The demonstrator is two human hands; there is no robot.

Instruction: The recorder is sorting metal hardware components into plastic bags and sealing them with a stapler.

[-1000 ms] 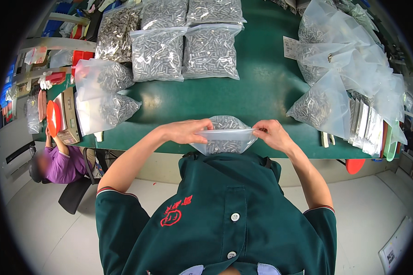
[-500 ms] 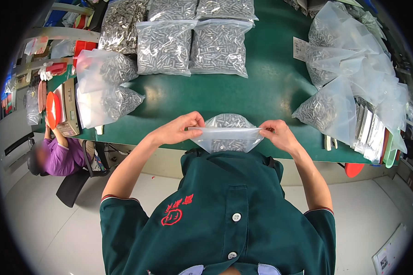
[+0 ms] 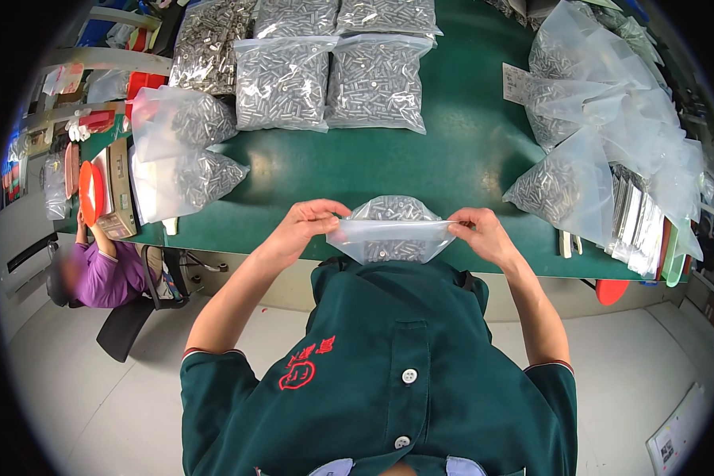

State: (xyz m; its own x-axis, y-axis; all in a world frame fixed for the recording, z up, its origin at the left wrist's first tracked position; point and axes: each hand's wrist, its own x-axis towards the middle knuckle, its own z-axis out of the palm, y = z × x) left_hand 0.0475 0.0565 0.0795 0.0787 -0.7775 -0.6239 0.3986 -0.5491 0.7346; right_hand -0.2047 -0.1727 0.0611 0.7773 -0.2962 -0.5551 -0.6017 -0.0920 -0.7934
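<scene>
At the table's front edge, close against my body, a clear zip-lock bag (image 3: 392, 232) holds many small silvery metal cylinders. Its mouth runs straight across toward me. The thumb and fingers of my right hand (image 3: 477, 232) pinch the right corner of the mouth. At the left corner, my left hand (image 3: 303, 225) has its thumb on the plastic, with the forefinger bent above it. The fingertips partly hide that corner.
Filled flat bags (image 3: 284, 83) stand in rows at the back of the green table (image 3: 468, 151). Open bags of metal cylinders (image 3: 208, 176) lie at left, more (image 3: 549, 186) at right beside stacked cards (image 3: 636, 226). Far left, a person in purple (image 3: 117, 274) sits at the table.
My left hand has shifted slightly left along the bag's mouth to its corner, and its forefinger sits higher. My right hand keeps its pinch in nearly the same place.
</scene>
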